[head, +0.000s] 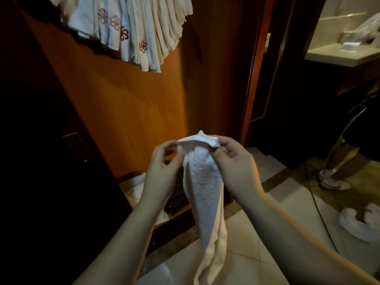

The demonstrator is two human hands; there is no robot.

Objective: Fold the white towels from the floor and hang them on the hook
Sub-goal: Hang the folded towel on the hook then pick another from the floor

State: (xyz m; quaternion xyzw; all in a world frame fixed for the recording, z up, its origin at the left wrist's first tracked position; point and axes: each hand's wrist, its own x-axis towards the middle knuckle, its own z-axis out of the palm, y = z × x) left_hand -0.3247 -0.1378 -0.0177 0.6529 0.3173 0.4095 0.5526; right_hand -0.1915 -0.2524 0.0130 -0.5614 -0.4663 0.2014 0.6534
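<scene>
Leftmost, 1 dark cabinet door point(41, 140) with 1 metal handle point(77, 147). Above, against the wooden panel point(123, 103), 1 bunch of hung towels point(131, 27), too many folds to count, 4 flower motifs showing. Low at the panel's foot, 1 crumpled white cloth point(136, 187), partly hidden behind the left forearm. At centre, 1 left hand point(162, 167), thumb and fingers curled, pinching the left top corner of 1 white towel point(205, 194). Towel held up in mid-air over the tiled floor point(246, 233), hanging long and narrow between the 2 forearms. Next, 1 right hand point(234, 161), fingers curled, pinching the towel's right top corner. Further right, 1 dark cable point(320, 214) across the floor, 1 more white towel on the floor point(359, 223), crumpled, well apart from the held one. Far right, 1 leg and 1 pale shoe point(333, 182) of another person, and 1 pale tabletop point(339, 56) up top.
</scene>
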